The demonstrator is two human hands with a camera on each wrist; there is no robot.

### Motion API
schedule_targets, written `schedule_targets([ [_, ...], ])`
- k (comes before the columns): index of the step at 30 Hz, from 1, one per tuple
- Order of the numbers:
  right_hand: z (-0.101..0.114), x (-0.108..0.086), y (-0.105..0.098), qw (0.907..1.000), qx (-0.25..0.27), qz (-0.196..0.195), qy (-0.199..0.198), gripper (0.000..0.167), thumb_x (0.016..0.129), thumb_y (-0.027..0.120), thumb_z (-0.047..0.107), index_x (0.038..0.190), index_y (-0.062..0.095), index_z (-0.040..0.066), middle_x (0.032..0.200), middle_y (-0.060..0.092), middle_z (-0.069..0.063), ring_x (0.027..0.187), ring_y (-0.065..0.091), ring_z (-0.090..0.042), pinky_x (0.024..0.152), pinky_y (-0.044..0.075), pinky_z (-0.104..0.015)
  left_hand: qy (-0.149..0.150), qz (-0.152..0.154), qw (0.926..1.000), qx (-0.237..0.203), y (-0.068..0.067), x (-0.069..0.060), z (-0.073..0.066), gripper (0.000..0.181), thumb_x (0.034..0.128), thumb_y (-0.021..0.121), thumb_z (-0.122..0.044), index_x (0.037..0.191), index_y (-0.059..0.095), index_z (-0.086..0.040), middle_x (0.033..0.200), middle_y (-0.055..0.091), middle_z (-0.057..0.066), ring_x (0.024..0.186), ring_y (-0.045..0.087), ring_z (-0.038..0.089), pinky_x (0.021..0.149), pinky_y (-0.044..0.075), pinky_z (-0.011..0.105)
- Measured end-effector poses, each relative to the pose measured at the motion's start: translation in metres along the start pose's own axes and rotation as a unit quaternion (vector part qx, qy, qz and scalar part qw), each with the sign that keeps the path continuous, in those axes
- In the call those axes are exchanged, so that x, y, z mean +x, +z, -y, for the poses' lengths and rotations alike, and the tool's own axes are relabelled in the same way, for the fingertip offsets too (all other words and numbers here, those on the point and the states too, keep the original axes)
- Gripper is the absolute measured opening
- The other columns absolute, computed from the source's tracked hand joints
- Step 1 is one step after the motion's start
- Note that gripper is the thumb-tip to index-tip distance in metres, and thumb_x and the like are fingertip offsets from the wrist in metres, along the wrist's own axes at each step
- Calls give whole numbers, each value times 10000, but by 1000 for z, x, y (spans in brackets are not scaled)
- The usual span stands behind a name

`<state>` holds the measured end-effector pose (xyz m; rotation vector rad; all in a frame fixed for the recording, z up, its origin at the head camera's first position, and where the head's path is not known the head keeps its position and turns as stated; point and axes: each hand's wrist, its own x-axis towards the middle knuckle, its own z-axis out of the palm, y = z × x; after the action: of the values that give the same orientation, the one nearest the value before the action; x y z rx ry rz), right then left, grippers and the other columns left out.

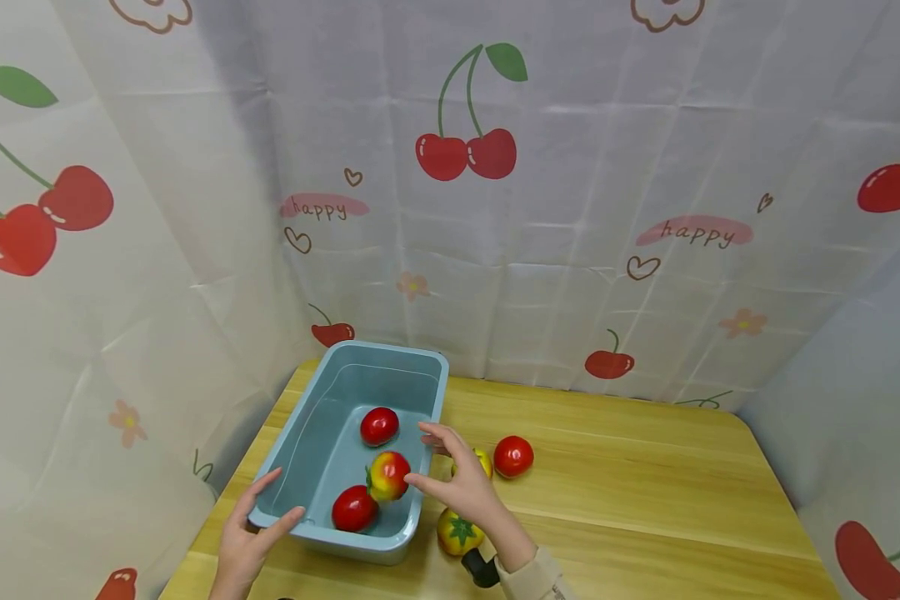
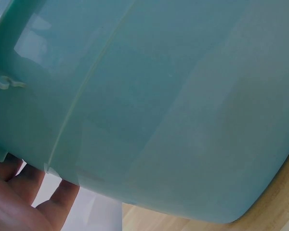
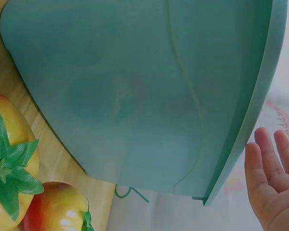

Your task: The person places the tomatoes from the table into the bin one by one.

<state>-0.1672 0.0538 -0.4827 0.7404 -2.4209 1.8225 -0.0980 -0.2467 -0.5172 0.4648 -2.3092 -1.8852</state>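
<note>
In the head view my left hand (image 1: 242, 546) is at the front left corner of a light blue plastic bin (image 1: 441, 392), thumb and finger spread over its rim. The left wrist view shows its fingers (image 2: 62, 199) against the bin wall. My right hand (image 1: 468, 492) hovers over the right rim with fingers apart, holding nothing. Just off its thumb is a yellow-red persimmon-like fruit (image 1: 390, 475) with green leaves, inside the bin or above its floor; I cannot tell which. Two red tomatoes (image 1: 378, 426) lie in the bin, the front one (image 1: 355, 509) partly behind that fruit.
On the wooden table (image 1: 645, 467), right of the bin, lie a red tomato (image 1: 513, 457), a yellow fruit (image 1: 483, 461) partly hidden by my right hand, and a yellow-green leafy fruit (image 1: 459, 532). A cherry-print curtain (image 1: 555, 250) hangs behind and at the sides.
</note>
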Motion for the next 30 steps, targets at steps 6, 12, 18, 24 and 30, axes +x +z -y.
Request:
schedule_targets([
  [6, -1, -1, -2, 9999, 117, -22, -30, 600, 802, 759, 249, 1333, 479, 248, 1322, 490, 66, 1163, 504, -152, 961, 407, -453, -48, -9, 10000, 12, 0, 1, 0, 725, 772, 788, -239, 1389, 423, -131, 1488, 249, 127, 1288, 274, 348, 731, 366, 33],
  [12, -2, -2, -4, 9997, 216, -64, -71, 597, 806, 753, 148, 1336, 481, 180, 1336, 493, -5, 1165, 509, -227, 957, 416, -422, -47, 2, 10000, -10, 0, 3, 2, 715, 779, 782, -218, 1390, 420, -140, 1486, 241, 115, 1296, 256, 356, 723, 360, 20],
  [18, -3, -3, -7, 9999, 142, -68, 45, 582, 809, 754, 208, 1327, 488, 221, 1318, 501, 46, 1152, 512, -182, 958, 416, -422, 8, 25, 9999, -100, 0, 4, 3, 700, 786, 776, -185, 1387, 421, -132, 1483, 240, 103, 1291, 271, 360, 728, 374, 32],
  [24, 0, -6, -10, 9999, 82, -101, 33, 571, 813, 748, 246, 1324, 493, 220, 1313, 514, 18, 1153, 514, -205, 950, 407, -488, -36, 61, 10000, -54, -1, 4, 3, 713, 790, 773, -203, 1396, 406, -132, 1493, 219, 120, 1296, 260, 366, 721, 364, 25],
  [30, 2, -9, -12, 9997, -3, -127, 231, 583, 810, 749, 203, 1328, 495, 114, 1309, 525, -43, 1145, 516, -207, 947, 419, -450, -37, 45, 10000, -21, -1, 2, 3, 711, 789, 774, -211, 1393, 410, -129, 1488, 229, 127, 1285, 272, 379, 720, 372, 32],
])
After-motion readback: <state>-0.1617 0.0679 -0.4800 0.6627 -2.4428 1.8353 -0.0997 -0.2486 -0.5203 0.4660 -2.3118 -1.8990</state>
